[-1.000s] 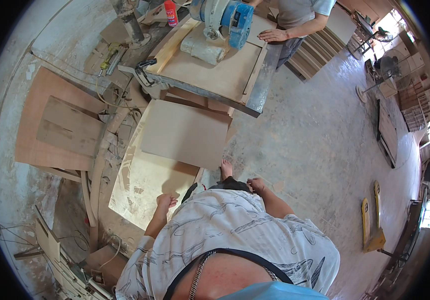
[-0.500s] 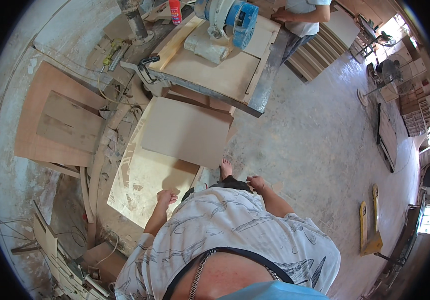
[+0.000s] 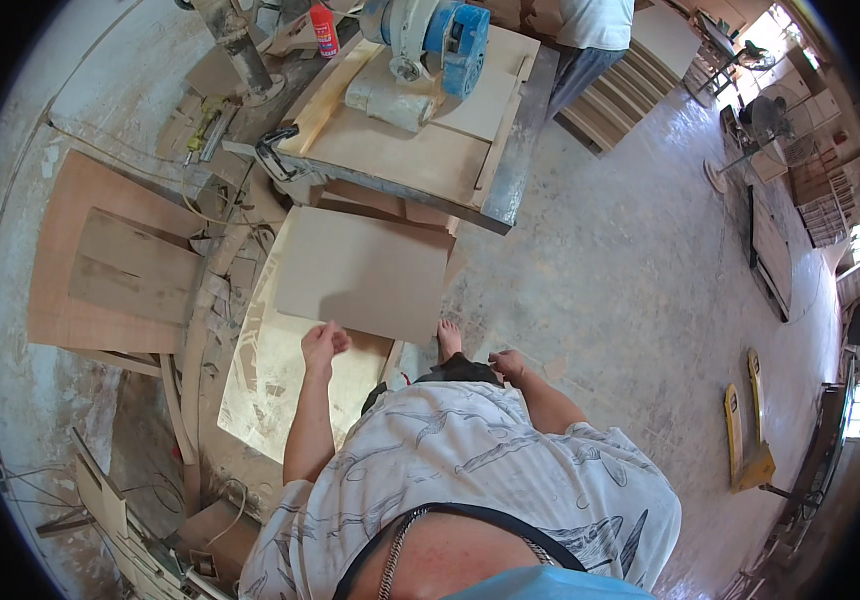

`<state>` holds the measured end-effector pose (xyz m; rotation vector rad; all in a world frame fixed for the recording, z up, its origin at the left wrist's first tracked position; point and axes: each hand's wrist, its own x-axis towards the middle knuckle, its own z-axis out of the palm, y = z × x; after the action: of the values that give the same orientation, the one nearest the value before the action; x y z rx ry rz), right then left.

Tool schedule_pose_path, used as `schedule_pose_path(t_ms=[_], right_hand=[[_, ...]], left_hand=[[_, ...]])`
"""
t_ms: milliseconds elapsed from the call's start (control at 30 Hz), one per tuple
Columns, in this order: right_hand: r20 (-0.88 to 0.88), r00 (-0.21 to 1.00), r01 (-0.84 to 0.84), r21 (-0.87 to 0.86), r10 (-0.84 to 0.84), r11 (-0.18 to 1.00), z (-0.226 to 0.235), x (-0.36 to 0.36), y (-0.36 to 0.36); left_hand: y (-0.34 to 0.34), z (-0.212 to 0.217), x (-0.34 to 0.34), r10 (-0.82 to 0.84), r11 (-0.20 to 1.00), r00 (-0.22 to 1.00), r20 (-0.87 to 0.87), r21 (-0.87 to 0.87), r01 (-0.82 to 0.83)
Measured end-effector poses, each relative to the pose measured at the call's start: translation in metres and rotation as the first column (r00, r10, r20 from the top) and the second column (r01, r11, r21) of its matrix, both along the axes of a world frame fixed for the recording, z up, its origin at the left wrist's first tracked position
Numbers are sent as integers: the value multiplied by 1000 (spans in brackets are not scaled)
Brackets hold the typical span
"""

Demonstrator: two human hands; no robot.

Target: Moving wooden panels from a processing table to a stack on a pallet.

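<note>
left hand (image 3: 324, 348) loosely curled, unclenched, by edge of board (image 3: 362, 270); right hand (image 3: 507, 364) grip: cannot tell; floor (image 3: 610, 270) spreads wide rightward

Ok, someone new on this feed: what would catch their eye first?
Probably the blue machine on the workbench at top centre, with a red bottle to its left. Below the bench lies a flat grey-brown board, the left hand at its near edge. A yellow pallet truck stands out at lower right.

The board (image 3: 365, 270) is plain beige-grey. Beyond it, the motor (image 3: 466, 52) is blue, the bottle (image 3: 324, 30) mainly red. Beneath it, the sheet (image 3: 268, 378) is pale yellow. The shirt (image 3: 450, 440) is white with dark line drawings.
</note>
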<state>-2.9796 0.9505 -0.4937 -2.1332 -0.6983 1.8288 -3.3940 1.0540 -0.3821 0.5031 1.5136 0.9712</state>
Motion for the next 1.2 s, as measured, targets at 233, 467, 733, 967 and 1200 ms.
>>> schedule_pose_path(t_ms=[233,467,733,967,1200], right_hand=[[65,987,-156,122,149,980,16,4,18],[-58,967,245,-31,-247,969,9,16,11],[-15,958,285,-17,-285,959,10,16,-6],[-68,920,380,-83,-385,921,11,29,-14],[-106,891,426,-143,-442,893,17,30,-19]], left_hand=[[91,42,41,-53,994,995,82,96,45],[159,52,75,-52,991,966,255,130,19],[234,61,111,-35,992,932,360,123,-11],[282,46,121,111,989,872,476,30,-142],[274,43,117,150,985,920,363,27,-171]])
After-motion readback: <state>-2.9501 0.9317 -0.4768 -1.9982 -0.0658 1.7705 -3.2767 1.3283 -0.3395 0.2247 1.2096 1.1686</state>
